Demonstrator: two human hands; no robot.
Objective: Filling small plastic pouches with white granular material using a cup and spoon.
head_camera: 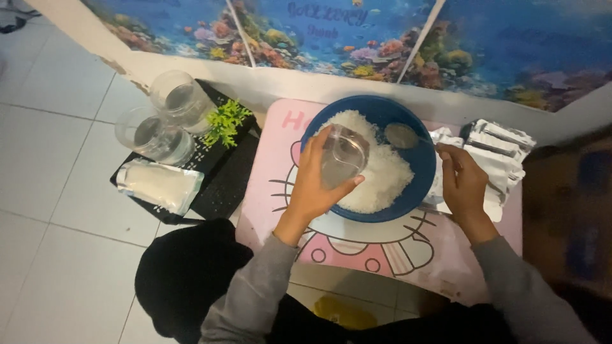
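While left hand (315, 185) grips cup (343, 159) | right hand (462, 181) pinches spoon (408, 137) | bowl (417, 185) rim near.

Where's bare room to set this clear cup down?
Bare tabletop lies between the blue bowl and the near edge. The silver packets crowd the right; two glass jars, a plant and a pouch fill the black tray.

Left hand (317, 185) is gripping with fingers curled, thumb extended rightward. Right hand (463, 181) is closing in a pinch. Both grey-sleeved forearms are reaching forward.
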